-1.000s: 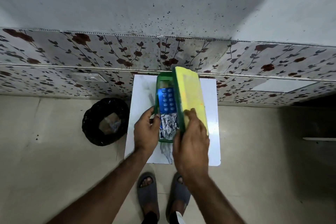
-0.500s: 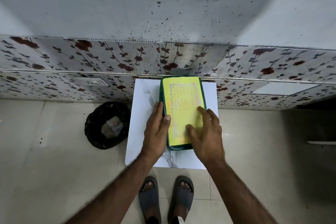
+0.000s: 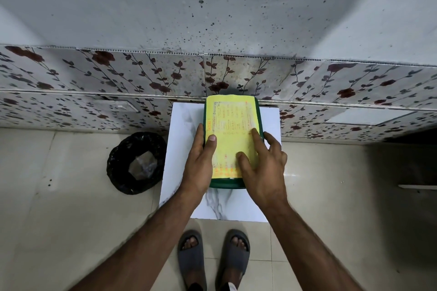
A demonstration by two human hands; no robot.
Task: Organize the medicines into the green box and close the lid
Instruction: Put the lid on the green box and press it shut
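Note:
The green box [image 3: 227, 184] stands on a small white marble-patterned table [image 3: 184, 139] against the wall, its lid down. A yellow printed label [image 3: 230, 123] covers the lid. My left hand [image 3: 201, 160] grips the box's left side with the thumb on the lid. My right hand [image 3: 262, 168] lies flat on the lid's right half, fingers spread and wrapped over the right edge. The medicines are hidden inside the box.
A black bin [image 3: 136, 163] lined with a bag and holding some crumpled waste sits on the floor left of the table. My feet in grey sandals [image 3: 212, 257] stand just before the table. A flower-patterned wall panel [image 3: 94, 78] runs behind.
The lid, standing upright a second ago with blister packs visible inside, has come down flat on the box. Both hands now press on the lid and box sides.

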